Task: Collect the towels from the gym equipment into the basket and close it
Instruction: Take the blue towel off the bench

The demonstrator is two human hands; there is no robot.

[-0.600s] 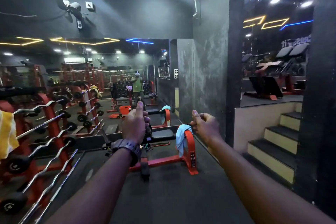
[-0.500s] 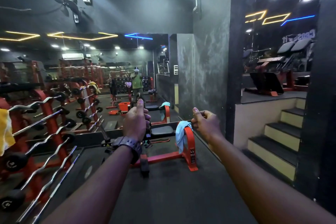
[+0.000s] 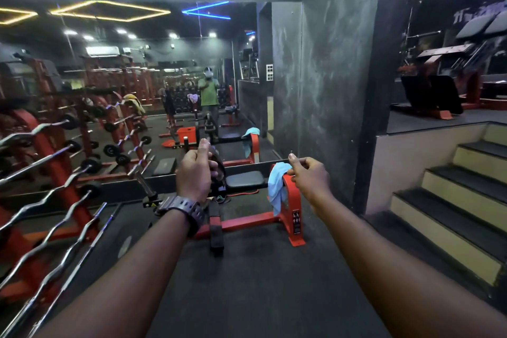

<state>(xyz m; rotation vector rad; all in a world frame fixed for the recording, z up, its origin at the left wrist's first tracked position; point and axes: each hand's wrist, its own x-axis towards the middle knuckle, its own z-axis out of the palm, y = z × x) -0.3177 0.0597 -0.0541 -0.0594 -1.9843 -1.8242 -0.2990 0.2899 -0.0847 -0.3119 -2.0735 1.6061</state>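
Dim gym, neon strips and ceiling spots glowing, edges warped, slightly soft.

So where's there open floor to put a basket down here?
The dark floor between the barbell rack on the left and the steps on the right lies bare. Ahead it is crowded by the orange bench frame with the blue towel.

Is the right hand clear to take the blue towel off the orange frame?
Probably yes. The right hand is raised beside the blue towel draped over the orange frame, holding nothing, with nothing between them; whether it is close enough yet is unclear.
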